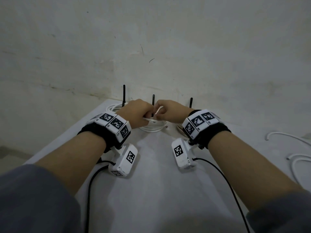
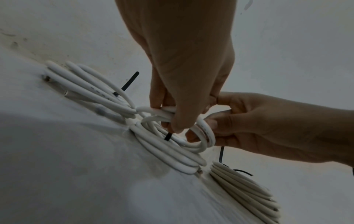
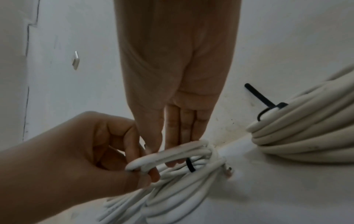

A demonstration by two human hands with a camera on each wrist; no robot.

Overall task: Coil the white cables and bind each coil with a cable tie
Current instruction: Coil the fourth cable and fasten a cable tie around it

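Three white cable coils lie at the table's far edge against the wall. Over the middle coil [image 1: 151, 129] both hands meet. My left hand [image 1: 139, 113] grips a bunch of its loops [image 2: 191, 115] from above, lifted a little off the table. My right hand [image 1: 170, 113] curls its fingers [image 2: 208, 124] round the same loops from the right. A black cable tie [image 3: 190, 166] circles this coil, its tail [image 1: 153, 100] standing up between the hands. The left coil [image 2: 86, 84] and the right coil [image 2: 243, 192] each carry a black tie.
Loose white cables [image 1: 289, 137] lie uncoiled on the grey table [image 1: 151, 182] at the far right. The wall [image 1: 151, 47] stands right behind the coils. The table's left edge runs close past my left forearm. Black wires trail from both wrist cameras.
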